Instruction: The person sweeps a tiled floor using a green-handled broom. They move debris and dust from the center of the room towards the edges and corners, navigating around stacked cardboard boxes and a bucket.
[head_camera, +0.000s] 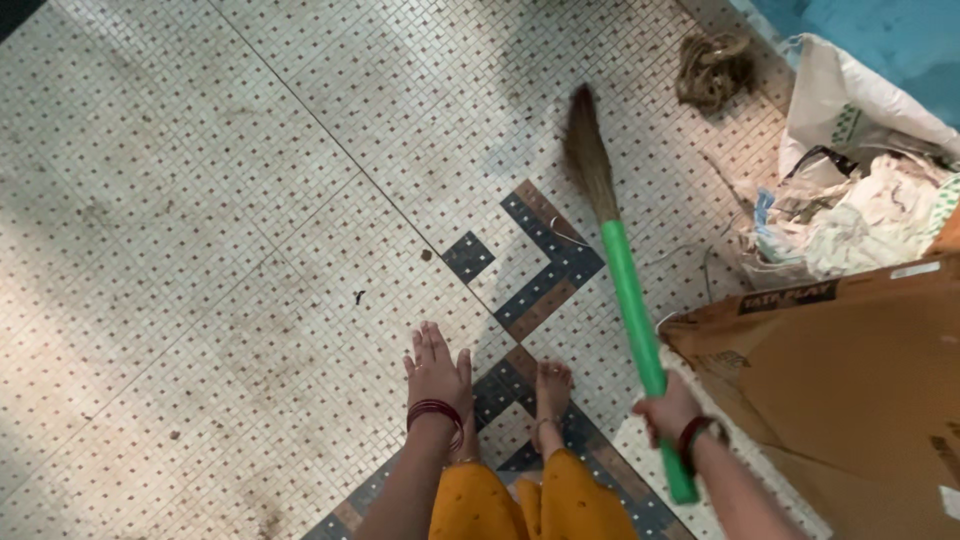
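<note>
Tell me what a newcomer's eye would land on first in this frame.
The bright green handle of a broom cuts across the centre right, gripped by the right hand, its brown bristles out over the patterned tiled floor. The left hand hangs open and empty near the bare feet. At the right edge sit a brown cardboard box and a white sack above crumpled paper.

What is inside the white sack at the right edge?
The white sack holds crumpled paper and plastic scraps at its mouth. Anything deeper is covered by them, and the cardboard box hides its lower part.
</note>
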